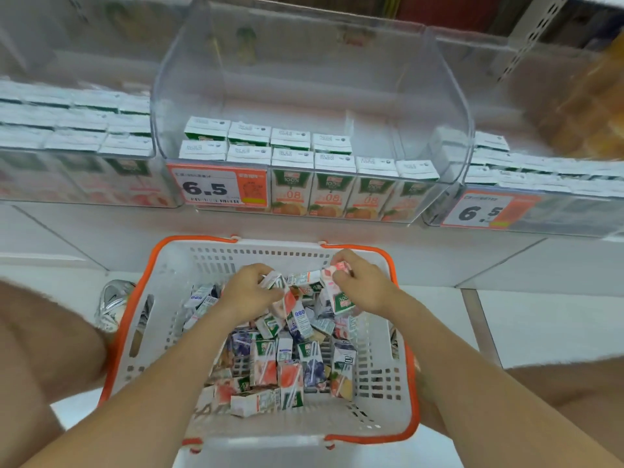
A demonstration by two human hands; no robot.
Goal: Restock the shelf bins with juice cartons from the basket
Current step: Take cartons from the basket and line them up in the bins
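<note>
1. White floor tiles (pixel 540 315) run beneath a store shelf that carries three clear plastic bins side by side.
2. Middle bin (pixel 449 96): upright juice cartons (pixel 324 184) stand in two rows, and the front row reaches further right than the rear row.
3. Price label (pixel 217 189): fixed to the front left of the middle bin, it reads 6.5.
4. Left bin (pixel 77 170) and right bin (pixel 540 211): both hold rows of cartons, but detail is blurred.
5. Basket (pixel 216 261): white with an orange rim, it stands on the floor below the middle bin.
6. Loose cartons (pixel 287 366): they lie in a jumbled heap inside the basket.
7. Left hand (pixel 250 292): its fingers are curled round a green-and-white carton (pixel 275 282) at the top of the heap.
8. Right hand (pixel 361 285): its fingers and thumb grip a pink-and-white carton (pixel 337 292) near the basket's far right wall.
9. Shoe (pixel 113 302): it sits just beside the basket's left wall.
</note>
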